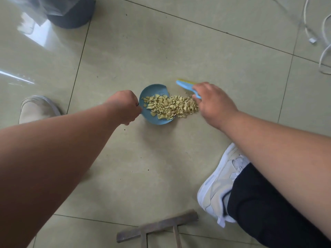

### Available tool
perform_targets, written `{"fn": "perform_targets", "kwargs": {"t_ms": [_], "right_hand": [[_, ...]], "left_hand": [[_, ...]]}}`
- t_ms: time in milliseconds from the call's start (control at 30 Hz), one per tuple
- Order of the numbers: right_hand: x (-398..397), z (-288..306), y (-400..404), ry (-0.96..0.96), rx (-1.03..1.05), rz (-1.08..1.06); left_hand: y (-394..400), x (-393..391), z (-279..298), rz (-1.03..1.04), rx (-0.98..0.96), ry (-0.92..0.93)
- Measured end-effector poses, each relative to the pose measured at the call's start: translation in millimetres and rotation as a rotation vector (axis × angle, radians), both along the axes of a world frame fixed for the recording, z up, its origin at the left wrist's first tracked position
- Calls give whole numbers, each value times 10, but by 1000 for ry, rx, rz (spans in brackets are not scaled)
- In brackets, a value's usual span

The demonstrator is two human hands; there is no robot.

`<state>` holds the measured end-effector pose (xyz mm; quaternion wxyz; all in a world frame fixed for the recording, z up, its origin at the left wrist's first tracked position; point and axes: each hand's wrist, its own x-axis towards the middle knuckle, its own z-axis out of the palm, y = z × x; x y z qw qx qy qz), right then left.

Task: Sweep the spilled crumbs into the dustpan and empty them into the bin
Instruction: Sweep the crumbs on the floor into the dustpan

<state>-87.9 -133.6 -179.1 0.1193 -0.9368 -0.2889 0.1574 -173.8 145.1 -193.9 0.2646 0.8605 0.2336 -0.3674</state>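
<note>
A: We're crouched over the tiled floor point(161, 42), and the blue dustpan point(152, 90) sits at the centre of the frame. Our left hand point(125, 106) has its fingers curled round the dustpan's handle end, though the handle itself is hidden under the fist.

B: And our right hand point(213, 102) holds the small blue-and-yellow brush point(186, 85), just right of centre. The fingers bend down over the brush's handle; how the thumb sits we can't tell from here.

A: The crumbs point(172, 106) lie in one pale heap, partly inside the pan and partly spilling over its lip onto the floor, right up against the brush hand.

B: So we judge the sweep about half done. To do it well, we'd keep the pan's lip pressed flat to the tile so nothing slides underneath.

A: Short, low strokes leftward, then. These pieces look light and flaky, and a hard flick could scatter them past the pan.

B: We'd also hold the pan steady rather than let it back away from the push.

A: The dark bin point(75, 17) with its clear liner waits at the upper left of the frame, well apart from the heap.

B: Then we'd carry the pan level, tilted back slightly, since it's piled near its open edge.
</note>
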Motion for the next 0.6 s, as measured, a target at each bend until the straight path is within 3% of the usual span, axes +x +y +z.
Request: {"fn": "perform_targets", "kwargs": {"t_ms": [167, 367, 600], "right_hand": [[133, -10, -445, 38, -147, -125], [-159, -84, -88, 114, -84, -208], [-666, -110, 494, 157, 33, 91]], "left_hand": [[-22, -14, -16, -1, -12, 2], [-79, -87, -61, 56, -44, 18], [-160, -123, -104, 59, -50, 23]]}}
